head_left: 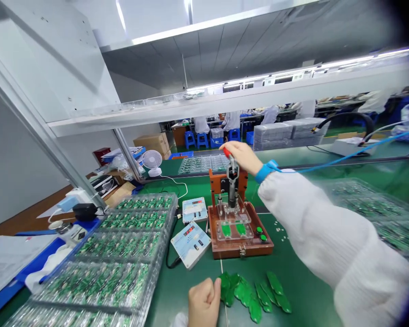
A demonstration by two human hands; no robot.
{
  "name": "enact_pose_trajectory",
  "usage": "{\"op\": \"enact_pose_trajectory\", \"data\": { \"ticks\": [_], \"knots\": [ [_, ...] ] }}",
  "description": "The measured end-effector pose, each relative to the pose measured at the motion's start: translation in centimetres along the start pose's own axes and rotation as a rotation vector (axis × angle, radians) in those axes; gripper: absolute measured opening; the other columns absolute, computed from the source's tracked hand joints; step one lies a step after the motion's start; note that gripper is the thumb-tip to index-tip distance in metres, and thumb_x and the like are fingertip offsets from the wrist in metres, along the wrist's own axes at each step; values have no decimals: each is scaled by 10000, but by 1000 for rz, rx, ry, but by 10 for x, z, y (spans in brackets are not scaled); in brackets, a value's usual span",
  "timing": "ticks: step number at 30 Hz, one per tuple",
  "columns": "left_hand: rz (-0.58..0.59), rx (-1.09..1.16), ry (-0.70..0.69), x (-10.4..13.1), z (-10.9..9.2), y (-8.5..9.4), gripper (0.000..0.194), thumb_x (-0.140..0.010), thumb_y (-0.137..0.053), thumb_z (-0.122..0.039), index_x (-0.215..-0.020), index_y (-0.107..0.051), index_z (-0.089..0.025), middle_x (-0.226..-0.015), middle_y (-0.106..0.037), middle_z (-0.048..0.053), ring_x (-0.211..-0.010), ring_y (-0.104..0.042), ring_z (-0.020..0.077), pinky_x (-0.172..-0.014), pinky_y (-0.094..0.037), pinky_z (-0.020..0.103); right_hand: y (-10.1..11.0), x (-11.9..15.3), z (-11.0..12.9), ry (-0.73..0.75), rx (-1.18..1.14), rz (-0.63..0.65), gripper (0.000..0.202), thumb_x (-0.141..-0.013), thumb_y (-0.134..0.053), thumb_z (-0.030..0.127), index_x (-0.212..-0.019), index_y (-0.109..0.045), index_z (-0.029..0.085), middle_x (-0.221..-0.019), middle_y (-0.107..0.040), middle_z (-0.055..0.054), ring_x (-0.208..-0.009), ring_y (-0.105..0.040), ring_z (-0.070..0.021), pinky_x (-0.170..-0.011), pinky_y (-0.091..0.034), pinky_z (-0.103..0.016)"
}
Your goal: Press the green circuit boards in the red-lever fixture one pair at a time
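Note:
My right hand (242, 156), with a blue strap at its wrist, is closed round the red handle (226, 152) on top of the test fixture (238, 250). Two green boards (241, 229) lie in the fixture's clear plate. Near the front edge, my left hand (204, 300) is curled with the thumb up; whether it holds anything is hidden. Just right of it, several loose green pieces (244, 291) overlap on the green table. Two white meter boxes (191, 244) with red digits stand left of the fixture.
Clear trays of green boards (122, 245) fill the left side, and more trays (371, 204) lie at the right. A white fan (152, 161) stands behind. A shelf (177, 108) crosses above the table. People in white work in the background.

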State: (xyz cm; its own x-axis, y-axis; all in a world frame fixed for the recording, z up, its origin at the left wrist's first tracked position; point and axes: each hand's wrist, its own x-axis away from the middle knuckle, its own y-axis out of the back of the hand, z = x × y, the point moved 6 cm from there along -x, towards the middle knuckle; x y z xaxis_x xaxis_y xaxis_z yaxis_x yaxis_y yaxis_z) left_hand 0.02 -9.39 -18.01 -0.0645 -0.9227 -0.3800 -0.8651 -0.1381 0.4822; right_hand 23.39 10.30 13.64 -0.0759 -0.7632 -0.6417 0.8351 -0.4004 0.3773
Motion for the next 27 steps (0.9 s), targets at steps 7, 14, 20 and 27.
{"op": "enact_pose_trajectory", "data": {
  "ticks": [7,14,20,27],
  "knots": [
    [-58,-20,-43,-6,-8,10,479,-999,-507,-394,-600,-320,-206,-541,-353,-43,-483,-382,120,-538,-359,260,34,116,-59,-112,84,-189,410,-1007,-486,432,-1256,-640,145,-923,-726,-62,-788,-639,-189,-765,-508,-325],
    [17,-229,-200,-90,-61,5,335,-1027,-489,-384,-1281,-652,-240,-1311,-618,111,-1237,-567,277,-1049,-488,466,-4,233,-100,-160,147,25,289,-974,-541,384,-1052,-762,215,-1076,-746,-112,-1043,-641,-289,-953,-501,-471],
    [45,-435,-311,-137,-61,-28,363,-1004,-460,-349,-1176,-718,-160,-1377,-585,174,-1297,-500,365,-1084,-445,582,-30,231,-91,-208,169,150,199,-877,-695,199,-1064,-759,219,-1253,-688,-133,-1253,-535,-347,-1096,-389,-569],
    [-39,-147,-170,-121,-47,0,551,-931,-470,-638,-1119,-709,-179,-1162,-728,140,-1106,-663,355,-1028,-507,575,-20,231,-97,-397,-103,165,193,-859,-681,151,-1038,-688,223,-959,-724,-20,-920,-665,-183,-889,-524,-338]
  ]
}}
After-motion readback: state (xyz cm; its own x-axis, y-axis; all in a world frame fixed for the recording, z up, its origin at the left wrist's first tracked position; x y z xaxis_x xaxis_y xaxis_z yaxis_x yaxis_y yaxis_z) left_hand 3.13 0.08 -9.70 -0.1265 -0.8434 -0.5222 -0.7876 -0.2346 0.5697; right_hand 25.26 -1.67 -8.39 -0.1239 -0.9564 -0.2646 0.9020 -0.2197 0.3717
